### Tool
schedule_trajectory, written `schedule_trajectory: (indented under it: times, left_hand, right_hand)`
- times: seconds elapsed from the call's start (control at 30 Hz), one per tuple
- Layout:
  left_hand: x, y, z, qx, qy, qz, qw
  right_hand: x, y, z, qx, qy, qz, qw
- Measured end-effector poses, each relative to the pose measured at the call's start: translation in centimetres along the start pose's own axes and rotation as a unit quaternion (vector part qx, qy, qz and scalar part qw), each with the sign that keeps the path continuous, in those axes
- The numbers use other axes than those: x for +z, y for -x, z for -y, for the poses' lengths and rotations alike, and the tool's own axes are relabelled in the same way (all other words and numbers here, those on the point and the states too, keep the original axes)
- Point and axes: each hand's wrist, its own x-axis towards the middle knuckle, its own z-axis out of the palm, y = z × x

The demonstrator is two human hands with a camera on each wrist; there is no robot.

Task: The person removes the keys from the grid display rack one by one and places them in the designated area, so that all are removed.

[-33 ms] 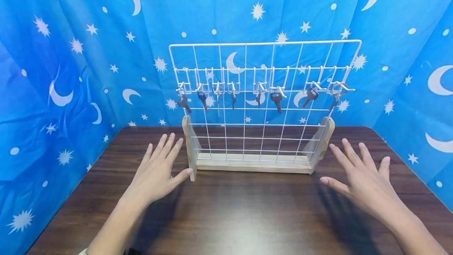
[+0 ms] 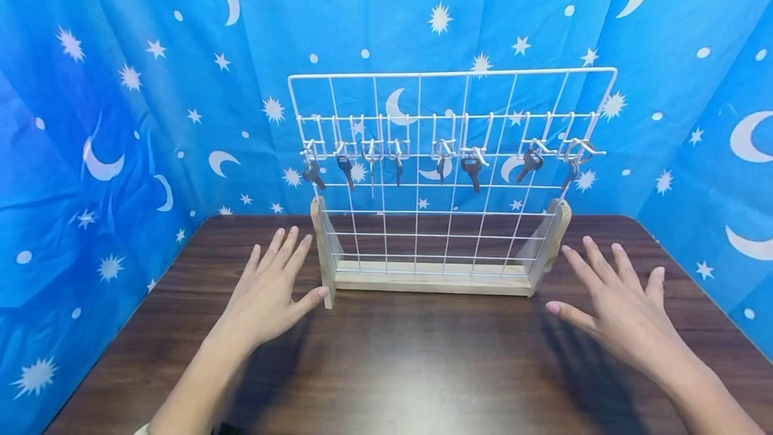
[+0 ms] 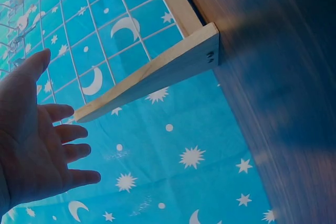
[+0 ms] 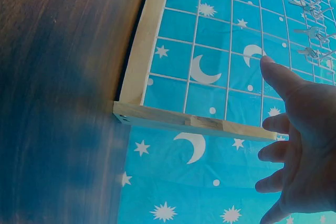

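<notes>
A white wire grid rack (image 2: 447, 74) stands upright in a wooden base (image 2: 429, 282) at the middle of the table. Several keys with dark heads, such as this key (image 2: 471, 170), hang by rings from white hooks along it. To the left of the base, my left hand (image 2: 266, 304) hovers palm down, fingers spread and holding nothing; its thumb tip is close to the left wooden foot (image 2: 329, 267). My right hand (image 2: 622, 311) likewise hovers with spread fingers at the right, apart from the right foot (image 2: 551, 240). Both wrist views show bare palms, the left hand (image 3: 37, 145) and right hand (image 4: 310, 140).
A dark brown wooden table (image 2: 417, 361) lies under the rack and hands. Blue cloth (image 2: 386, 5) with white moons and stars hangs behind and along both sides. Part of a small black thing (image 2: 228, 429) shows at the bottom edge, by the left forearm.
</notes>
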Motion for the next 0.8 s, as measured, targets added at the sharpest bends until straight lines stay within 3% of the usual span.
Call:
schedule_trajectory:
  times: [0.17,0.27,0.37,0.43,0.5,0.7,0.73,0.8]
  left_hand:
    - [0.3,-0.2,0.3,0.001,0.021,-0.003,0.9998]
    - [0.6,-0.6,0.5,0.001,0.066,-0.021,0.9976]
    - [0.8,-1.4,0.7,-0.007,0.146,-0.053,0.9878]
    - [1.0,-2.2,0.8,-0.018,0.216,-0.073,0.9735]
    - [1.1,-3.3,1.0,-0.035,0.294,-0.079,0.952]
    - [2.2,-6.7,2.5,-0.053,0.481,-0.054,0.8736]
    - [2.4,-7.2,2.7,-0.047,0.518,-0.054,0.8523]
    - [2.9,-8.1,3.0,-0.033,0.593,-0.06,0.8019]
  right_hand:
    - [0.0,-0.1,0.1,0.005,-0.004,-0.009,1.0]
    - [-0.1,-0.2,0.3,0.0,-0.02,-0.048,0.999]
    - [-0.4,-0.3,1.1,-0.009,-0.053,-0.111,0.992]
    - [-0.6,-0.4,1.8,-0.014,-0.075,-0.149,0.986]
    - [-0.7,-0.6,2.7,-0.019,-0.091,-0.173,0.981]
    - [-0.4,-1.6,5.3,-0.049,-0.115,-0.186,0.975]
    - [-0.3,-1.8,5.7,-0.055,-0.122,-0.184,0.974]
    - [-0.1,-2.1,6.4,-0.067,-0.132,-0.183,0.972]
